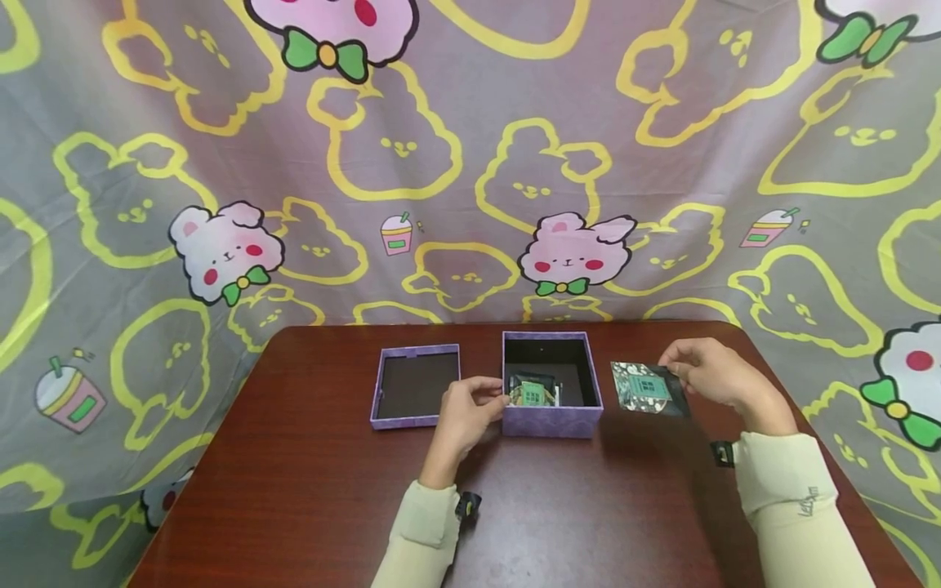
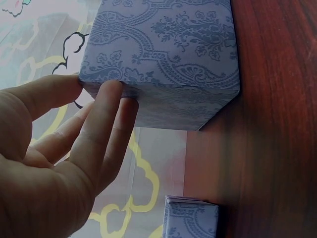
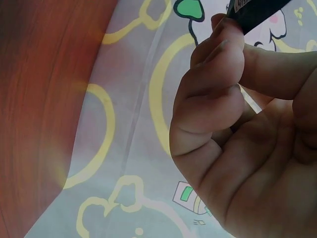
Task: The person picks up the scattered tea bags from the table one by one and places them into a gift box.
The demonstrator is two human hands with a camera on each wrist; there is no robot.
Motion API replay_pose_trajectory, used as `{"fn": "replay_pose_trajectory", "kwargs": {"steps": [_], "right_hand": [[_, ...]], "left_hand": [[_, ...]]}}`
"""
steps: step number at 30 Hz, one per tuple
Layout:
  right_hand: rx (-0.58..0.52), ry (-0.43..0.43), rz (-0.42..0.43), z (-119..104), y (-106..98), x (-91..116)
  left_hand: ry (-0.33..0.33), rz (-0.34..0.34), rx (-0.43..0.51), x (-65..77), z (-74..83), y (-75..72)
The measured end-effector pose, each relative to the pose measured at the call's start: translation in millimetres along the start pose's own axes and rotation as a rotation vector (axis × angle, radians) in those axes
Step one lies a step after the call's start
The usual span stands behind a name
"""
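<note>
My left hand point(image 1: 465, 412) holds the purple box point(image 1: 551, 423) by its left side, with the thumb at the top front corner. In the left wrist view, bent fingers point(image 2: 106, 106) touch the box's patterned side. Inside the box lies a packet with a green label point(image 1: 533, 394). To the right of the box, my right hand point(image 1: 716, 377) pinches a flat, shiny packet with a teal label point(image 1: 647, 387) by its right end. Only the packet's dark edge point(image 3: 257, 12) shows between finger and thumb in the right wrist view.
The box's purple lid point(image 1: 415, 420) lies left of it, dark inside facing up. Both stand on a reddish-brown wooden table point(image 1: 309, 482). A curtain point(image 1: 441, 171) with cartoon animals hangs along the table's back edge and sides.
</note>
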State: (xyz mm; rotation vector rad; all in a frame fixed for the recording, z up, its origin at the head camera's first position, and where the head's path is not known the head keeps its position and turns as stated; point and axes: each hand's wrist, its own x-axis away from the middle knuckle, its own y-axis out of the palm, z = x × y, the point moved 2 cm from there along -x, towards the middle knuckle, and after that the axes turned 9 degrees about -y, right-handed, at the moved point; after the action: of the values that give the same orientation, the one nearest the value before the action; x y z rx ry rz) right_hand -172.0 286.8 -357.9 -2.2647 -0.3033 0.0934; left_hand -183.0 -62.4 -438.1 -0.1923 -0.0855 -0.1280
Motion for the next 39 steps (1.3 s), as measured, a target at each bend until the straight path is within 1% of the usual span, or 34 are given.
{"fn": "replay_pose_trajectory", "kwargs": {"steps": [3, 7, 14, 15, 16, 18, 21, 22, 27, 33, 39], "right_hand": [[0.009, -0.002, 0.002, -1, -1, -2], [0.015, -0.035, 0.009, -5, 0, -7], [-0.031, -0.050, -0.001, -12, 4, -16], [-0.032, -0.052, 0.000, -13, 5, -17], [-0.033, -0.055, -0.002, -14, 5, -18], [-0.032, -0.057, -0.004, -16, 7, -20], [-0.032, -0.064, -0.004, -20, 8, -25], [-0.033, -0.065, -0.003, -22, 8, -27], [-0.056, -0.066, 0.002, -27, 10, -34], [-0.049, -0.071, -0.016, -37, 19, -47], [-0.066, -0.090, -0.009, -43, 26, -58]], "left_hand": [[-0.002, -0.005, 0.004, 0.5, -0.4, 1.1], [0.005, -0.003, 0.004, 0.8, 0.9, 1.1], [0.009, 0.001, -0.006, 0.5, -1.1, 1.2], [0.016, 0.001, -0.011, 3.5, 3.3, 0.8], [0.014, 0.001, -0.014, 3.6, 3.2, 0.8], [0.019, 0.003, -0.018, 3.3, 3.1, 0.5], [0.008, 0.005, -0.024, 2.0, 3.8, 0.4], [0.004, 0.004, -0.023, -1.3, -0.7, 0.9], [0.000, -0.001, -0.018, -1.4, -0.5, -0.1], [-0.004, 0.008, 0.004, -1.5, 0.5, -2.5], [-0.002, 0.001, 0.010, -0.4, 1.4, -2.1]]}}
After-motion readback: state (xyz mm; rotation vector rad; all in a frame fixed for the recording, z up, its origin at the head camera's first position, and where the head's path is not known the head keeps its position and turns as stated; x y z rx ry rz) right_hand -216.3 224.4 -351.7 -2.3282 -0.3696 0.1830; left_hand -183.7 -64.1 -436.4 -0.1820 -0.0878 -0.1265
